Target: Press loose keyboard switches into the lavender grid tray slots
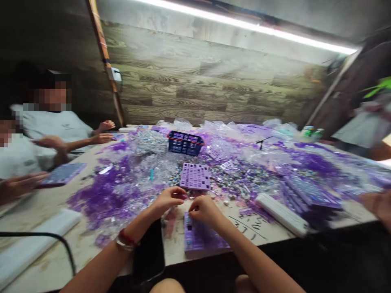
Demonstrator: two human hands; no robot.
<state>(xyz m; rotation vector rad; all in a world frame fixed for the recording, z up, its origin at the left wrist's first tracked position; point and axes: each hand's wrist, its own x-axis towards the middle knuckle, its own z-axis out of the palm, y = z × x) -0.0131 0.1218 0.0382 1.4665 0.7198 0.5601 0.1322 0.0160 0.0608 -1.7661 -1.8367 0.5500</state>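
Observation:
My left hand (168, 200) is curled in a pinch just above the table edge, with something small I cannot make out at its fingertips. My right hand (204, 209) is also pinched, its fingertips touching the top of a purple grid tray (201, 241) that lies at the table's front edge. The two hands almost meet. A second purple grid tray (195, 176) rests just beyond them among heaps of small clear and purple plastic parts (122, 191). A red bracelet (126, 239) circles my left wrist.
A dark blue basket (185, 143) stands mid-table. White bars lie at the right (281, 213) and front left (33, 242). A black phone (149, 254) overhangs the edge. Two people sit at the left, one holding a purple tray (62, 174); another person's hand (378, 205) shows right.

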